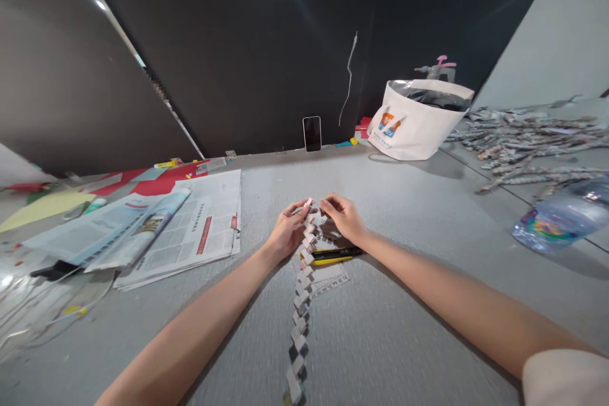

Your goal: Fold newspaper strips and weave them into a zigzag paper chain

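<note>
A zigzag chain of folded newspaper [301,323] runs from my hands down the grey table toward its near edge. My left hand [289,226] pinches the far end of the chain between thumb and fingers. Just to the right, my right hand [343,214] is closed, thumb against fingertips, over a small dark piece that I cannot make out. Below my right hand lies a yellow and black cutter [332,256], partly on printed newspaper pieces [330,280].
Newspapers [204,219] are stacked at the left. A phone [312,134] leans on the black partition [238,44]. A white bag [413,127] stands at the back right, beside many paper chains [518,139]. A plastic bottle [556,222] lies at the right.
</note>
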Motion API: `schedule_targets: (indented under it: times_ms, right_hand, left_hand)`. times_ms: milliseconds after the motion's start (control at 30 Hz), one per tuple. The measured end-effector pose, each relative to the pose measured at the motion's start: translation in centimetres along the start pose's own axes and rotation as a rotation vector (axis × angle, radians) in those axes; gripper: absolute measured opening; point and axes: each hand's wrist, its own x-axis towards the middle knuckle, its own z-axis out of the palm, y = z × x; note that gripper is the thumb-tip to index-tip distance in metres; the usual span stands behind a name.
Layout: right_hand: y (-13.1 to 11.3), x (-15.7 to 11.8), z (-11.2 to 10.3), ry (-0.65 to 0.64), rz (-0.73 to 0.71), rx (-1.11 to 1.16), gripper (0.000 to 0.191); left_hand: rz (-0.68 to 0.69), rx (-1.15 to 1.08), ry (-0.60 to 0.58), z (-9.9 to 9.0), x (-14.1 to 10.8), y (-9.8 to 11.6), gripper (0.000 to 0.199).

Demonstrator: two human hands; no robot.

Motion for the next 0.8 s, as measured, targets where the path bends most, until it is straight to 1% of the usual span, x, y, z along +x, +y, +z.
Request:
schedule_targets:
  times_ms: [100,333,567,800]
  right_hand:
    - [-0.02,0.04,-0.09,0.003,-0.017,0.004,0.045]
    - [-0.34,-0.09,-0.19,-0.023,-0.021,0.075,0.045]
    - [-0.17,-0.46,-0.14,-0.03,-0.017,-0.023,0.044]
    - [-0.41,-0.52,-0.09,-0.017,-0.028,-0.019,0.043]
  left_hand:
    - [0.029,0.017,-0.009,-0.15,0.19,-0.31,0.037]
    - [0.036,-0.007,-0.006,-0.44,0.4,-0.56,0.041]
    - [0.046,0.024,-0.022,-0.55,0.4,-0.59,0.041]
    - [0.044,0.015,-0.017,-0.42,0.33,-0.53,0.043]
